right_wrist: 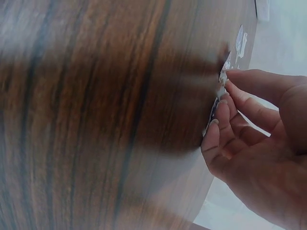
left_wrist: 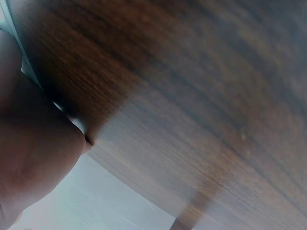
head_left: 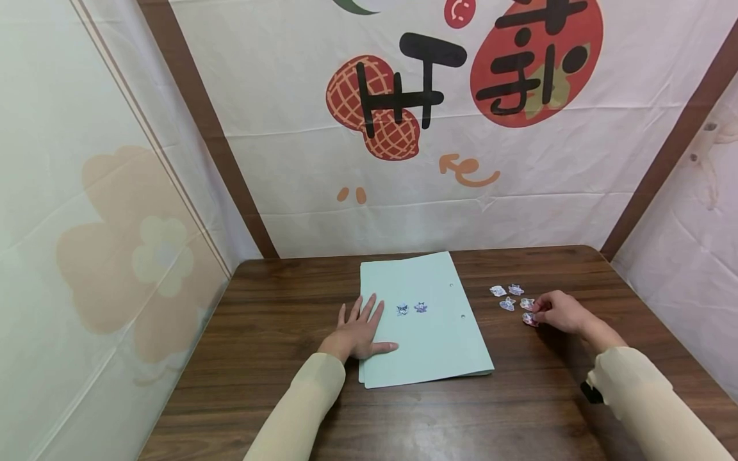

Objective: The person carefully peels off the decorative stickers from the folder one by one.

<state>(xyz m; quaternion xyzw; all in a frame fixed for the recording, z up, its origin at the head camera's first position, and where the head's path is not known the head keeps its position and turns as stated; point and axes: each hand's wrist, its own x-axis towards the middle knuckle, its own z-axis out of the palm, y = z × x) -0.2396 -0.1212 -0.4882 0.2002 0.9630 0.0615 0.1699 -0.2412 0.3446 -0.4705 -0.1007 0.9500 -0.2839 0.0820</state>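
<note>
My left hand (head_left: 359, 334) lies flat with spread fingers on the left side of a stack of pale green punched sheets (head_left: 435, 349). Two small purple cartoon stickers, one (head_left: 401, 310) near the fingertips and another (head_left: 421, 308) beside it, are on the top sheet. To the right, my right hand (head_left: 562, 312) is over a small group of loose stickers on the table. Its thumb and index finger pinch the edge of a sticker (right_wrist: 222, 78). The other fingers are bent, their tips low by a second sticker (right_wrist: 211, 115).
Several loose cut-out stickers, among them a white one (head_left: 498, 291) and a bluish one (head_left: 507, 304), lie right of the sheets on the dark wood table (head_left: 277, 358). A printed cloth (head_left: 277, 160) hangs behind the table and along both sides.
</note>
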